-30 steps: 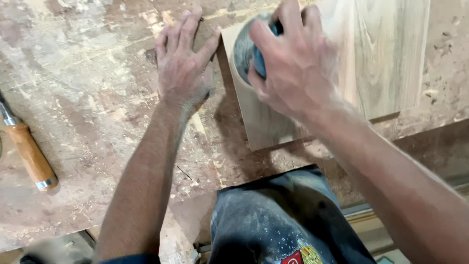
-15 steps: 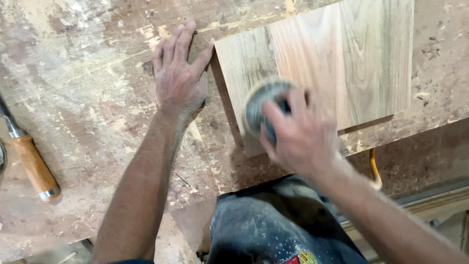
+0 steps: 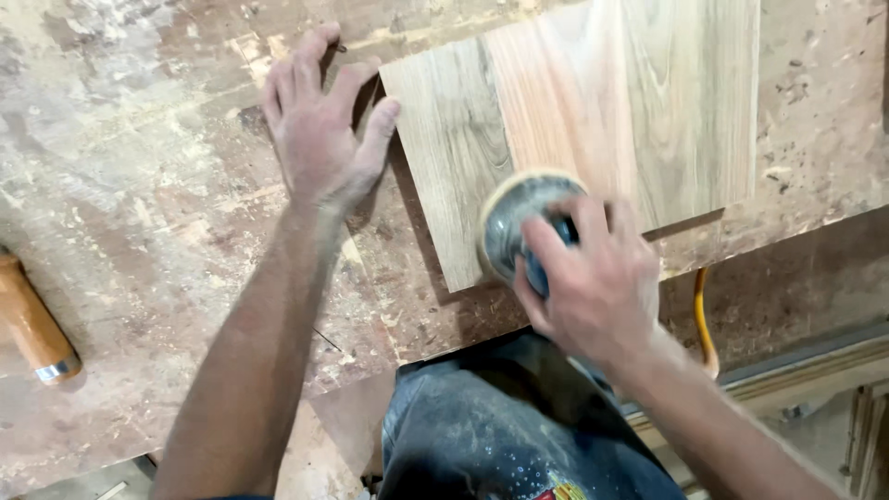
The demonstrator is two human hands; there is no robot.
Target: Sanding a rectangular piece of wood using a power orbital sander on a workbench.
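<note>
A glued wooden panel (image 3: 593,111) of light and reddish boards lies flat on the dusty workbench (image 3: 139,213). My right hand (image 3: 593,287) grips a round blue-grey orbital sander (image 3: 519,222) pressed on the panel's near edge. My left hand (image 3: 319,125) lies flat on the bench with fingers spread, its thumb against the panel's left edge.
A chisel with an orange wooden handle (image 3: 32,324) lies at the bench's left edge. An orange cord (image 3: 704,324) hangs below the bench's front edge. My dusty apron (image 3: 500,426) is pressed up to the bench.
My right hand has drawn the sander from the panel's far left part toward me to its near edge. My left hand has stayed by the panel's left edge.
</note>
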